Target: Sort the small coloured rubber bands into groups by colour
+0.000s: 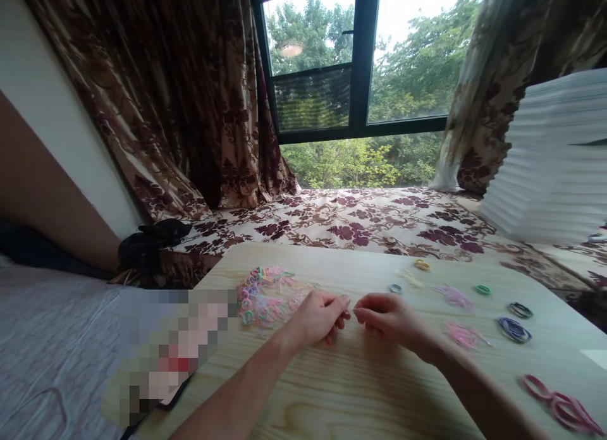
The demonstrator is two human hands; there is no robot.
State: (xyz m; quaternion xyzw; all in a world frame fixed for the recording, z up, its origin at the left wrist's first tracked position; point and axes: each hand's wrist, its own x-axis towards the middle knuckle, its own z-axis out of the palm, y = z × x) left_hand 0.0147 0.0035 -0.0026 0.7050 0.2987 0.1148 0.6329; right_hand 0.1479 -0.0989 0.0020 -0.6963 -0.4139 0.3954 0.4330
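Observation:
Close together over the middle of the wooden table [322, 389] are my left hand [318, 317] and my right hand [389, 318]. Both have thumb and forefinger pinched, with a small gap between the two hands. Whatever is in either pinch is too small to make out. Just left of my left hand lies a loose heap of small elastic bands [251, 304], pink, green, orange and white. Right of my right hand are pink bands [461, 334] and lilac bands [454, 296]. Past my right fingertips sits a blue-grey elastic ring [395, 289].
Farther right lie a green ring [482, 289], a dark hair tie [520, 310], navy hair ties [515, 330] and red hair ties [569, 409]. Yellow hair ties [422, 265] and pale bands [410, 278] rest near the back edge. A blurred-out object [180, 358] covers the left edge.

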